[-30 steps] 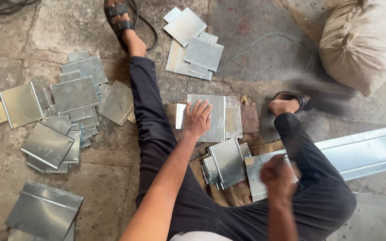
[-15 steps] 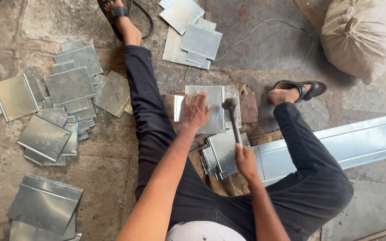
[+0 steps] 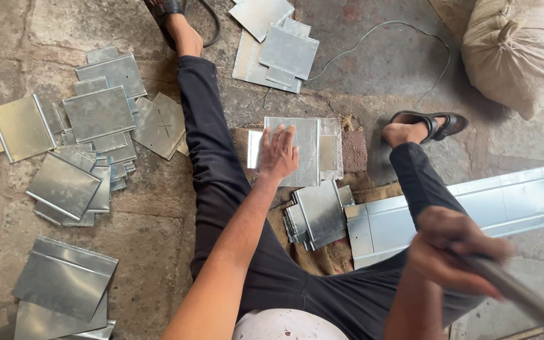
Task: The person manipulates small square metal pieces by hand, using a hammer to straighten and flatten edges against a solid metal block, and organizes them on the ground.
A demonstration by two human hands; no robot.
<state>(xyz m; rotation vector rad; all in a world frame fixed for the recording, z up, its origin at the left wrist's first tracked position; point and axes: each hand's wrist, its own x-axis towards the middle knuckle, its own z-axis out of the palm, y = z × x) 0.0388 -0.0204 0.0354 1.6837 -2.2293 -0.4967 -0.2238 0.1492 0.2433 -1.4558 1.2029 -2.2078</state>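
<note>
Left hand (image 3: pixel 278 153) flat, fingers spread, on shiny square metal sheet (image 3: pixel 306 148); right hand (image 3: pixel 451 252) clamped on blurred handle (image 3: pixel 517 293), probably hammer.

The sheet-metal piece (image 3: pixel 306 151) under the left hand (image 3: pixel 278 154) is smooth, dull-silver galvanised metal with a soft sheen, and it lies on coarse brown burlap cloth (image 3: pixel 322 255) that looks rough and frayed. Left of that piece, the scattered metal plates (image 3: pixel 89 145) show the same grey, faintly glossy finish, some mottled, on a floor (image 3: pixel 152 220) of rough, matt, stained stone. Right of it, the long folded metal strip (image 3: pixel 505 201) is brighter and smoother, the sack (image 3: pixel 524 50) beyond is matt woven cloth, and the handle (image 3: pixel 524 296) in the right hand (image 3: pixel 451 252) grip looks like worn, dull metal, blurred.
</note>
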